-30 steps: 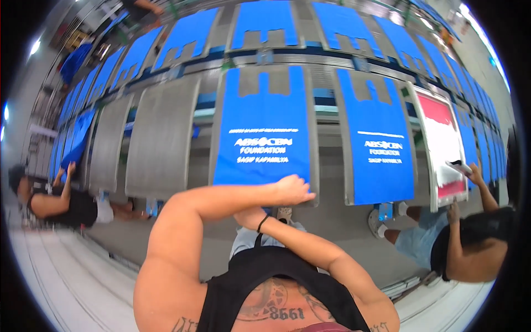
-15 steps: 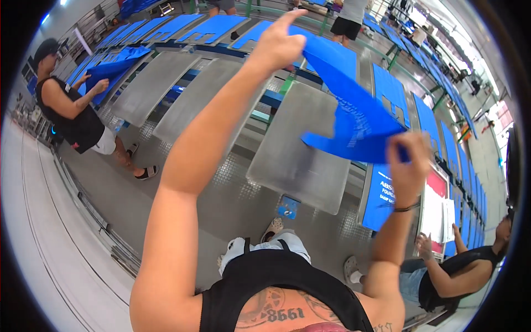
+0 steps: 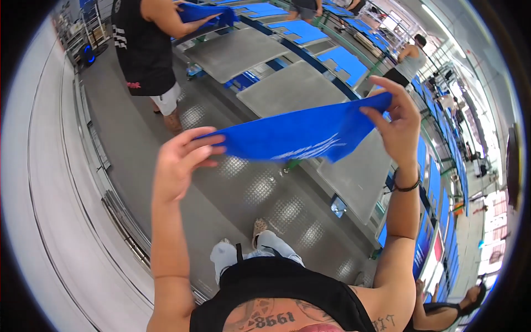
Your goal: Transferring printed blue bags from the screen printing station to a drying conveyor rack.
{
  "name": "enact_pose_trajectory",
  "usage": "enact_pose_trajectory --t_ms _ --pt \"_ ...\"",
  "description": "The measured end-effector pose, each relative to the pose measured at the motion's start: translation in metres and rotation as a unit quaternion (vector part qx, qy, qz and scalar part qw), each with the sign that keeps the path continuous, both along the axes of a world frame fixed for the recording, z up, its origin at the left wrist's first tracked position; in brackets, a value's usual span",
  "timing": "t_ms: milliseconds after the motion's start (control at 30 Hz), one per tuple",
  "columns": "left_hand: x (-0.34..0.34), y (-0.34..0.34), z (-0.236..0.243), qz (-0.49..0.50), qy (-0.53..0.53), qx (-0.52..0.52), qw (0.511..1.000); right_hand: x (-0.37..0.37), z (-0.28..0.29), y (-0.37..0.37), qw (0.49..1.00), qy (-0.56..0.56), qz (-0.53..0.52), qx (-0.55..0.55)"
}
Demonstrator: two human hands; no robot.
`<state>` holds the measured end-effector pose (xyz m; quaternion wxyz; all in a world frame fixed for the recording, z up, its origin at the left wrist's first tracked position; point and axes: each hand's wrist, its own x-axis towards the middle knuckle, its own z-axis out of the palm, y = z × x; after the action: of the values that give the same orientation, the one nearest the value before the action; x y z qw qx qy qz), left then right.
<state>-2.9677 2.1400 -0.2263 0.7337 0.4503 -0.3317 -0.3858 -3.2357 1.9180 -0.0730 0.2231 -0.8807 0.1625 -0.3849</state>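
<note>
A blue fabric piece (image 3: pixel 287 130) with white print is stretched between my two hands, in the air in front of me. My left hand (image 3: pixel 185 157) pinches its left end between thumb and fingers. At the other end, my right hand (image 3: pixel 395 119) grips the right corner and is held a little higher. The lower edge of the cloth hangs free, with the print near its middle. Below the right part of the cloth lies a bare grey flat board (image 3: pixel 359 177), partly covered from view by the fabric.
More grey boards (image 3: pixel 240 52) run along the rack to the far left. Blue pieces lie on boards (image 3: pixel 343 63) behind. A co-worker (image 3: pixel 146 50) at the far left holds blue cloth (image 3: pixel 207 14); another person (image 3: pixel 453 310) is at the lower right. A white wall (image 3: pixel 33 182) curves along the left.
Both hands have come away from the board, the left one lower and nearer, the right one upward. The cloth is now spread nearly level between them. My view has turned left.
</note>
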Motion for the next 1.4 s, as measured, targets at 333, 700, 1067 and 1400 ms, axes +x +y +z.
enact_pose_trajectory --t_ms 333,700,1067,1400 --pt "0.157 0.083 -0.1 0.314 -0.159 0.199 0.915 0.208 -0.218 0.019 0.961 0.095 0.107 0.238" --pt "0.2 0.059 -0.282 0.225 -0.305 0.346 0.858 0.225 -0.47 0.029 0.882 0.178 -0.033 0.435" --pt "0.13 0.062 -0.396 0.144 -0.405 0.188 0.883 0.128 -0.535 0.063 0.864 0.085 -0.173 0.466" --pt "0.1 0.087 -0.399 0.181 -0.451 0.079 0.871 0.089 -0.527 0.092 0.943 0.054 -0.097 0.313"
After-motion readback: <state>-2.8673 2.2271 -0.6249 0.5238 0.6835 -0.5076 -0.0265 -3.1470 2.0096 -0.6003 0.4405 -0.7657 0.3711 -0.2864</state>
